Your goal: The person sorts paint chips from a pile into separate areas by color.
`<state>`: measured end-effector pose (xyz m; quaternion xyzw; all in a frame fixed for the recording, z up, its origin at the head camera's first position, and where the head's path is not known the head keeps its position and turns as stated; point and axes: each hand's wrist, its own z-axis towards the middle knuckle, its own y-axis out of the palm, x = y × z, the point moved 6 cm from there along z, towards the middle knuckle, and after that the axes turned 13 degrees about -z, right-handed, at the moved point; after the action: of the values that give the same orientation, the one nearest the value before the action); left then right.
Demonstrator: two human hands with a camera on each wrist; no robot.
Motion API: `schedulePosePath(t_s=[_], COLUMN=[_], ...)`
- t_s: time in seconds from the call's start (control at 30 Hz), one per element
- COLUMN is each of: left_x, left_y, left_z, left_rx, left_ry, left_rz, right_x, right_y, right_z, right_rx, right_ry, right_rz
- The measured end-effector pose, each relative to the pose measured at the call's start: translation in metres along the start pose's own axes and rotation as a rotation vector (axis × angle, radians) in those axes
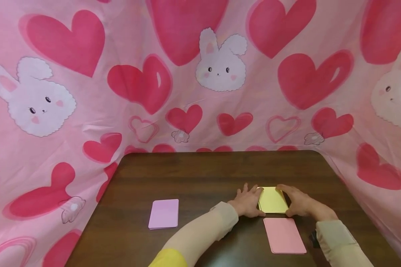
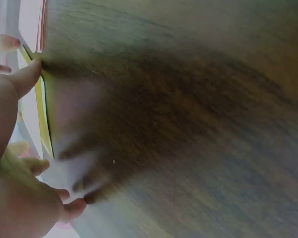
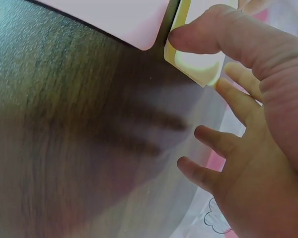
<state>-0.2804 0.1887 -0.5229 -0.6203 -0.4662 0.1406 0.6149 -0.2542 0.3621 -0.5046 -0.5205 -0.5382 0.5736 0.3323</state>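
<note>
A stack of yellow cards (image 1: 273, 200) lies on the dark wooden table, held between both hands. My left hand (image 1: 247, 202) grips its left side, thumb at the near corner and index finger at the far one; the other fingers spread away from it. On the opposite side, my right hand (image 1: 300, 203) holds the stack the same way. In the right wrist view the thumb (image 3: 196, 38) presses on the near corner of the yellow cards (image 3: 193, 69). Just nearer than the yellow stack lies a stack of pink cards (image 1: 284, 235), untouched.
A stack of lilac cards (image 1: 164, 214) lies on the left part of the table (image 1: 200, 170). Pink cloth (image 1: 187, 92) with hearts and rabbit faces hangs behind and along both sides. The table's far edge meets this cloth.
</note>
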Motion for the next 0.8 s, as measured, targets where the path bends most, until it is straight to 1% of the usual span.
schedulePosePath(t_s=[0.13, 0.37, 0.47, 0.6, 0.8], left_x=[-0.003, -0.01, -0.012, -0.013, -0.02], left_y=[-0.002, -0.004, -0.005, -0.005, -0.004], left_z=[0.0, -0.004, -0.005, -0.005, -0.002], left_rx=[0.002, -0.036, -0.043, -0.044, -0.043], left_ry=[-0.01, -0.034, -0.043, -0.038, -0.039], left_rz=[0.013, 0.012, 0.004, -0.004, -0.002], right_x=[-0.001, -0.006, -0.006, -0.006, -0.008], right_y=[0.001, 0.0, 0.003, 0.005, 0.003], right_z=[0.005, 0.01, 0.012, 0.014, 0.016], right_rx=[-0.02, -0.035, -0.049, -0.065, -0.057], right_ry=[0.005, -0.021, -0.009, 0.002, -0.03], right_rz=[0.009, 0.024, 0.031, 0.032, 0.047])
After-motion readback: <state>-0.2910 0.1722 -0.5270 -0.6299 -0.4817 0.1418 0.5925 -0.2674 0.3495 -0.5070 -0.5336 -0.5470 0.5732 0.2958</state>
